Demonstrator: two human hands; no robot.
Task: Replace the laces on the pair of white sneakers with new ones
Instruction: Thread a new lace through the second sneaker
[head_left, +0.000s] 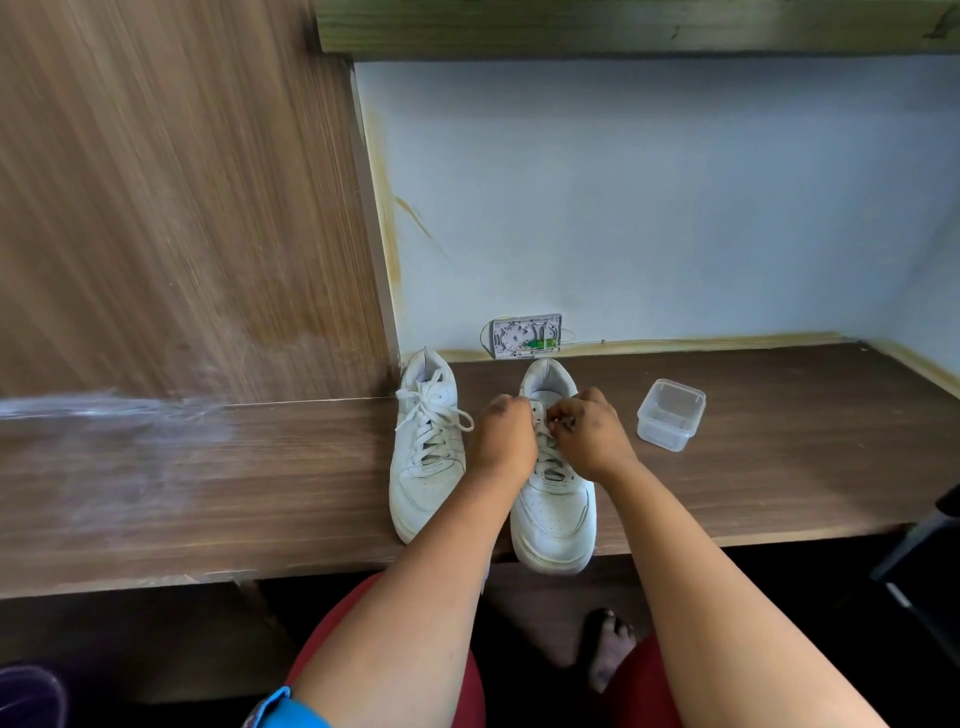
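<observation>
Right sneaker (553, 512): toe overhanging the front edge of the wooden worktop (779, 467), heel toward the wall. Both hands over its lacing near the tongue; left hand (506, 434) and right hand (589, 434) each curled, pinching the lace (550, 457). Left sneaker (426, 457) just beside it, laced, tied. Clear plastic container (671, 414) right of the hands, apart. White wall box (527, 336) at the worktop's back edge

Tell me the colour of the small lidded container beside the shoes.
Clear, colourless plastic container, seen best in the head view.
</observation>
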